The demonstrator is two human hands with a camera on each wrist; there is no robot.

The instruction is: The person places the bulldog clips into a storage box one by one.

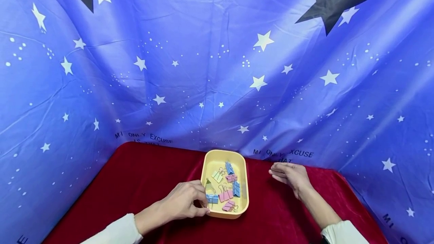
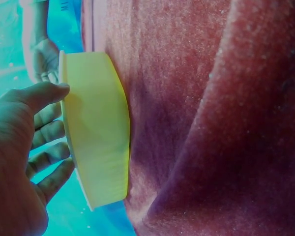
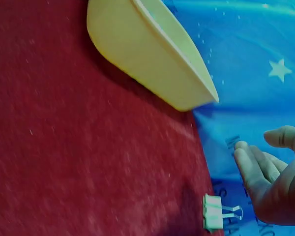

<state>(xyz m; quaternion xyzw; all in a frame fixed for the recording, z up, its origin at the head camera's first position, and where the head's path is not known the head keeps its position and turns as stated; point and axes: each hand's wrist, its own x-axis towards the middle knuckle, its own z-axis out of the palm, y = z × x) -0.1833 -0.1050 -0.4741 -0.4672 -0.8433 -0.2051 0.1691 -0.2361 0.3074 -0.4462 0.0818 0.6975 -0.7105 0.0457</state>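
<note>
A yellow plastic bin (image 1: pixel 246 183) holds several binder clips: blue ones, pink ones (image 1: pixel 225 195), a pale yellow-green one (image 1: pixel 217 176) and a darker olive one (image 1: pixel 210 186). My left hand (image 1: pixel 190 201) grips the bin's rim at its near left corner, with the thumb (image 2: pixel 54 93) on the rim and the other fingers curled past it. To the right of the bin my right hand (image 1: pixel 293 176) hovers, its fingers extended and holding nothing. Near that hand a pale green binder clip (image 3: pixel 214 212) lies on the red cloth in the right wrist view; the hand hides it in the head view.
Red velvet cloth (image 1: pixel 142 176) covers the table under the bin. A blue star-print curtain (image 1: pixel 203 67) rises right behind the table and along both sides.
</note>
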